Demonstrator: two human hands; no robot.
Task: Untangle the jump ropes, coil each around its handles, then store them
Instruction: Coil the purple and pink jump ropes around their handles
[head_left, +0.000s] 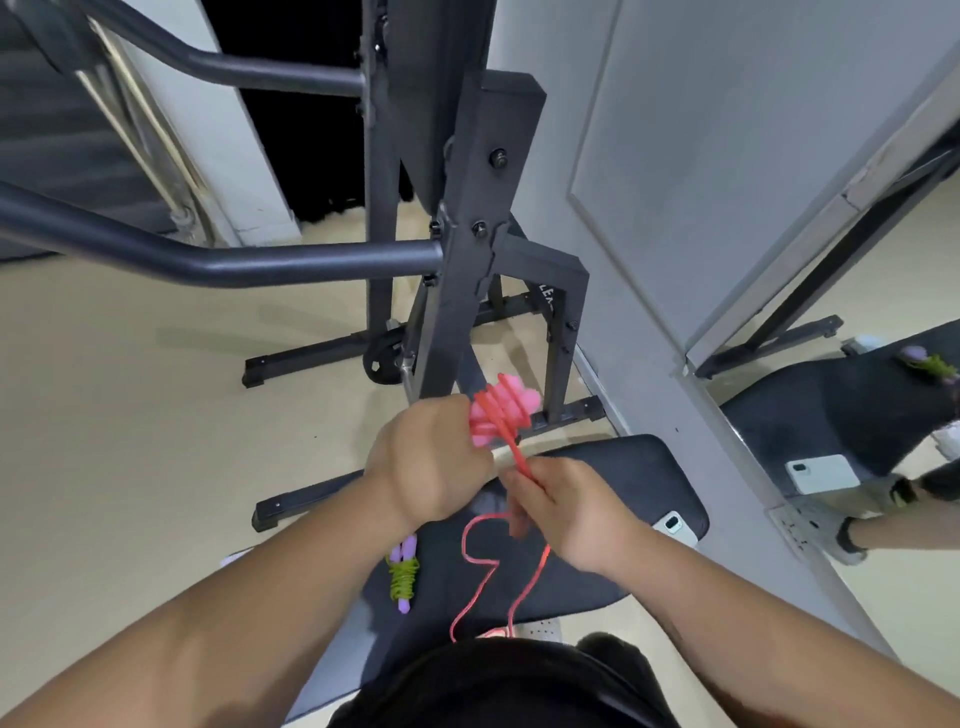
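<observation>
Right hand on red rope, left hand around pink handles.

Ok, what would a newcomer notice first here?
Dead centre, the left hand grips pink handles half wound with red rope, while the right hand pinches the loose rope trailing over the black bench. A finished green coil on purple handles lies on the bench's left side.

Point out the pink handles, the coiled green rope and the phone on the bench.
pink handles (529, 399), head view, on the bare pink end.
coiled green rope (403, 576), head view, middle of the green windings.
phone (675, 526), head view, its white back.
</observation>
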